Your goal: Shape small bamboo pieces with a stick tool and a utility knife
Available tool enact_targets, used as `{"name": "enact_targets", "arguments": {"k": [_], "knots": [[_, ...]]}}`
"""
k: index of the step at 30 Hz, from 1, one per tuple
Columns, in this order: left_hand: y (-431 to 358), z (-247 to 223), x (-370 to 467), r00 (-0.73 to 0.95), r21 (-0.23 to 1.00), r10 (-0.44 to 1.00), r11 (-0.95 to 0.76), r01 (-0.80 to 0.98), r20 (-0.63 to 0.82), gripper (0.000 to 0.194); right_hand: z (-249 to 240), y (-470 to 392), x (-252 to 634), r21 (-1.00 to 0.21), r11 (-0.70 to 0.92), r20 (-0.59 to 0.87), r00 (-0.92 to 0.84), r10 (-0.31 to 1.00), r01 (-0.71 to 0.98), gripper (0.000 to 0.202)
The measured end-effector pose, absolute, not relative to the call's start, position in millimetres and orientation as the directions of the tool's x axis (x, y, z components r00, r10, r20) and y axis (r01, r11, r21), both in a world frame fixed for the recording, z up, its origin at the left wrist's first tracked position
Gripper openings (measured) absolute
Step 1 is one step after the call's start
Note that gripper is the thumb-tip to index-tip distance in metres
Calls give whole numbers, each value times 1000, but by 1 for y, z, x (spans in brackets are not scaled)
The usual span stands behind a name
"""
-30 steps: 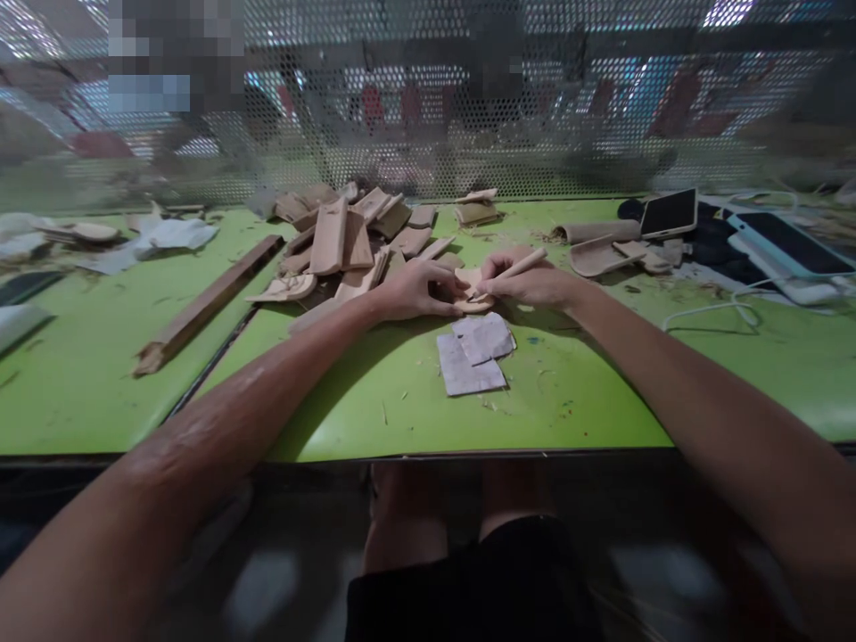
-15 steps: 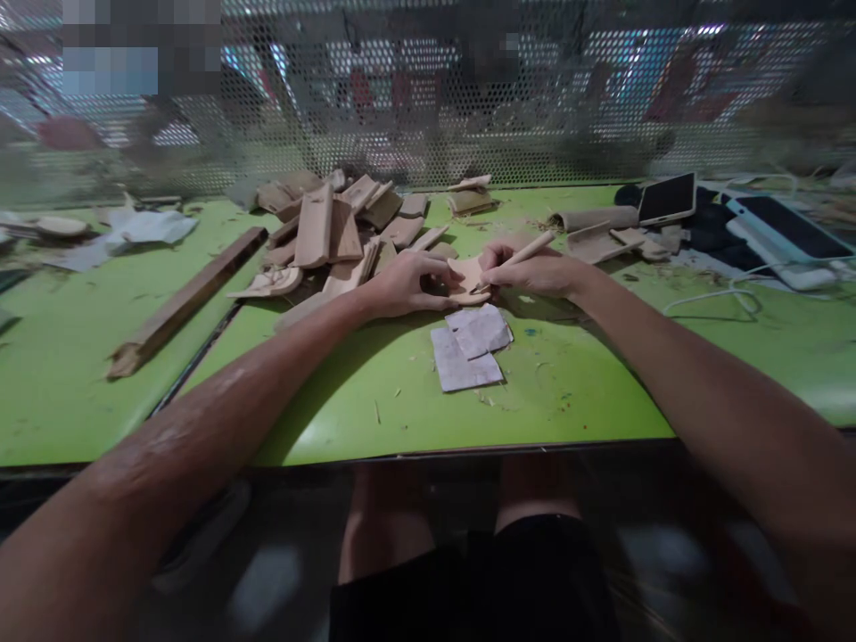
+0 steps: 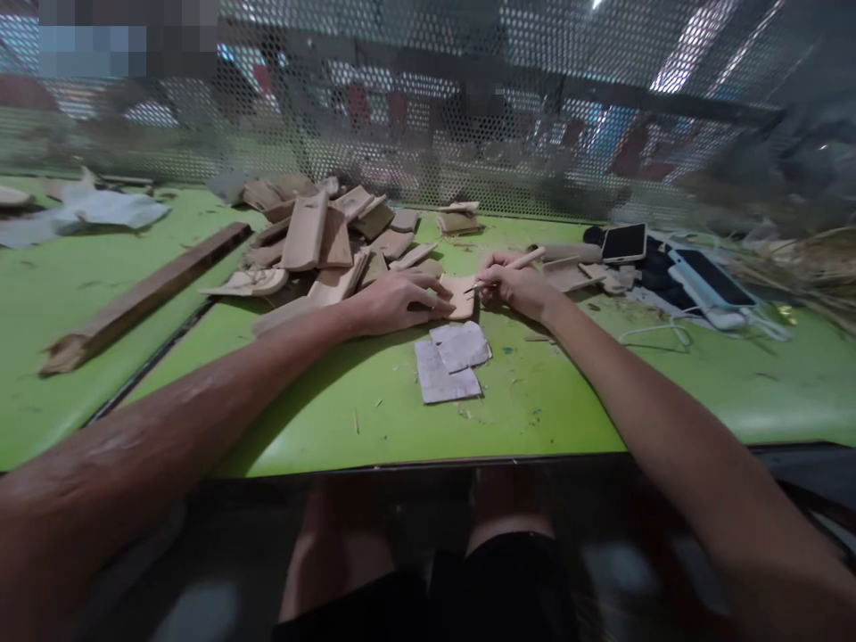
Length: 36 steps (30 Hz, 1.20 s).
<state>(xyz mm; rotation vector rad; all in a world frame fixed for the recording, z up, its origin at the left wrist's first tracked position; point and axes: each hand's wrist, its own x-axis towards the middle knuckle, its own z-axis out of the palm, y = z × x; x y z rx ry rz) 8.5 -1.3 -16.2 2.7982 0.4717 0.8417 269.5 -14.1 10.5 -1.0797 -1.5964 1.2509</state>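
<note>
A small pale curved wooden piece (image 3: pixel 461 297) lies on the green table (image 3: pixel 535 401). The fingers of my left hand (image 3: pixel 401 301) grip its left side. My right hand (image 3: pixel 512 283) pinches a light wooden-handled tool (image 3: pixel 527 259), its thin dark tip at the right side of the piece. Two overlapping whitish sheets (image 3: pixel 449 379) lie just in front of the piece. Beside my left hand is a heap of curved wooden pieces (image 3: pixel 308 234).
A long wooden bar (image 3: pixel 153 290) lies at the left, near a crumpled white sheet (image 3: pixel 113 208). At the right are a phone (image 3: pixel 624 242), a light-blue device (image 3: pixel 715 278), a white cable and wood pieces. A perforated metal screen (image 3: pixel 401 134) stands behind.
The view has turned to the right, so the table items appear further left. The tool tip has moved from over the wooden piece to its right side, and the piece has been turned.
</note>
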Motion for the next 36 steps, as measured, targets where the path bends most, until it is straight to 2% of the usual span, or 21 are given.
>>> {"name": "enact_targets", "arguments": {"k": [6, 10, 17, 24, 27, 30, 33, 36], "knots": [[-3, -13, 9, 799, 195, 297, -954, 227, 523, 23, 13, -12, 269, -983, 171, 157, -193, 969, 62, 22], [-5, -11, 10, 787, 178, 308, -951, 252, 535, 23, 12, -11, 268, -981, 176, 164, -149, 975, 77, 21], [-5, -11, 9, 779, 233, 364, -931, 282, 510, 23, 9, -8, 269, -953, 231, 213, -106, 971, 195, 21], [-2, -15, 9, 694, 354, 441, -893, 278, 569, 18, 7, -7, 266, -921, 268, 276, -11, 961, 283, 21], [-2, -14, 9, 656, 394, 483, -871, 292, 581, 19, 7, -8, 269, -819, 366, 386, -47, 921, 442, 22], [-1, -15, 10, 615, 375, 516, -857, 354, 597, 19, 7, -8, 273, -613, 506, 502, -196, 843, 607, 20], [1, -16, 10, 587, 344, 525, -850, 398, 617, 18, 5, -5, 276, -449, 552, 513, -304, 803, 703, 21], [1, -17, 11, 610, 330, 502, -864, 380, 613, 15, 2, -2, 277, -381, 528, 492, -317, 811, 759, 19]]}}
